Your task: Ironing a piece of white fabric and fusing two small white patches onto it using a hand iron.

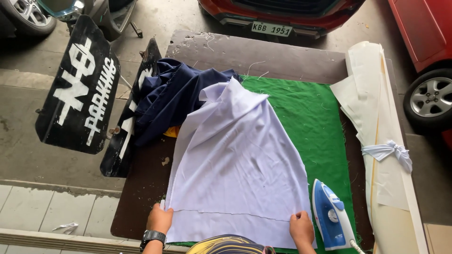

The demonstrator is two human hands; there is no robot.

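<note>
Dark wooden table (141, 197) under green felt (310, 113): left hand (159, 219) and right hand (301, 228) fingers pinch smooth pale lilac cloth (235, 164) flat beside a blue iron (329, 216).

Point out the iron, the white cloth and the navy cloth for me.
Iron (331, 216), head view, on the blue top of its body.
White cloth (235, 164), head view, on its flat middle.
Navy cloth (172, 96), head view, on the bunched folds at the board's far left.
</note>
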